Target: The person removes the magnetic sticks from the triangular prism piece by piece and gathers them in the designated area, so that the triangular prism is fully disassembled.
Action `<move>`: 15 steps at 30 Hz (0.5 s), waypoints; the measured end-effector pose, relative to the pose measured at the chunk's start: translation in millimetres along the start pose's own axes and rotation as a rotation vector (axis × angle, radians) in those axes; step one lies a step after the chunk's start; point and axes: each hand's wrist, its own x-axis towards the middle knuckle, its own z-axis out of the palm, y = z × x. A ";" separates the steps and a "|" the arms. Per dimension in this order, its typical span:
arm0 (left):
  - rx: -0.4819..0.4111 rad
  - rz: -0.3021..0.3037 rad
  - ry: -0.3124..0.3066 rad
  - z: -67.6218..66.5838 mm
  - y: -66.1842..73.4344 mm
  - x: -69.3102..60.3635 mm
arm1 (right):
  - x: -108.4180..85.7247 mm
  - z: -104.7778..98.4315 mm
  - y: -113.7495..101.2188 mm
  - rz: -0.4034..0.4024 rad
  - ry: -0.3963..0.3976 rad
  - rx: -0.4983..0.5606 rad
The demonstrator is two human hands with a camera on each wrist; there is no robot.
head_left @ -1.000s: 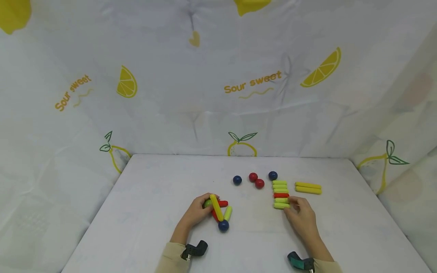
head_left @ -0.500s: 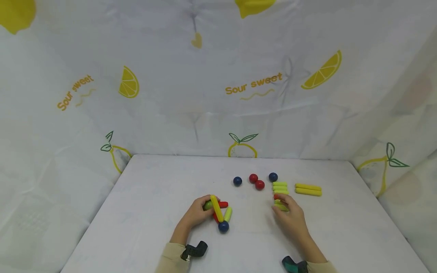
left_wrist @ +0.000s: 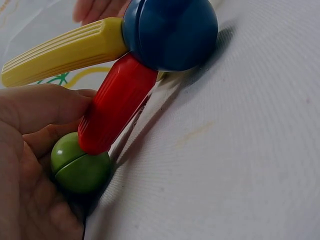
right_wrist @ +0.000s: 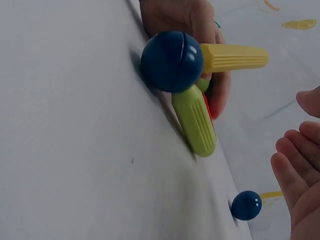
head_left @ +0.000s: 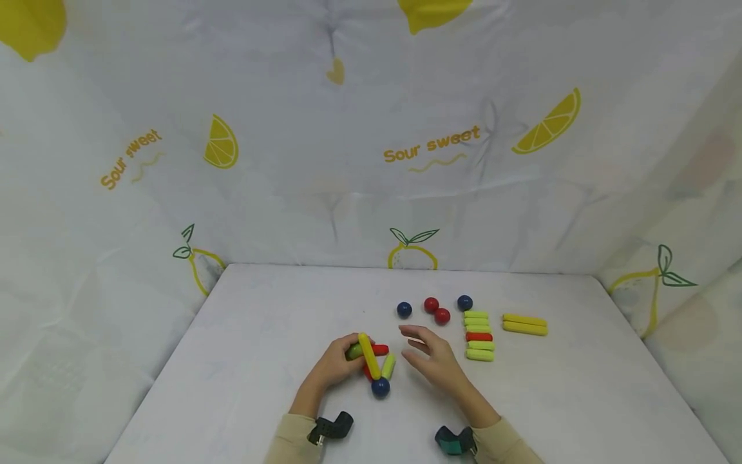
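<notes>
My left hand holds a small ball-and-stick construction, its thumb on a red stick and its fingers behind, around a green ball. A dark blue ball forms the near corner. From that ball a yellow stick slants up, while a light green stick runs from it low along the table. A second red stick shows behind the yellow one. Just right of the construction, my right hand hovers with fingers apart and nothing in them.
A column of light green sticks with one red stick lies to the right. Two yellow sticks lie beyond it. Toward the back are two red balls, one blue ball and another blue ball.
My right hand has left the column of sticks and moved left to beside the construction. The column looks the same as before. My left hand stays in place.
</notes>
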 end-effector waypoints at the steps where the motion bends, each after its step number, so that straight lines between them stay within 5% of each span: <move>1: -0.005 0.002 0.001 -0.1 0.2 -0.3 | 3.2 3.4 -2.1 -0.011 -0.023 0.011; 7: 0.003 0.022 0.008 -0.5 1.0 0.0 | 20.8 19.6 -11.4 -0.079 -0.164 0.104; 15: -0.005 0.037 0.016 -2.8 9.9 -1.8 | 36.5 28.2 -34.0 -0.054 -0.282 0.177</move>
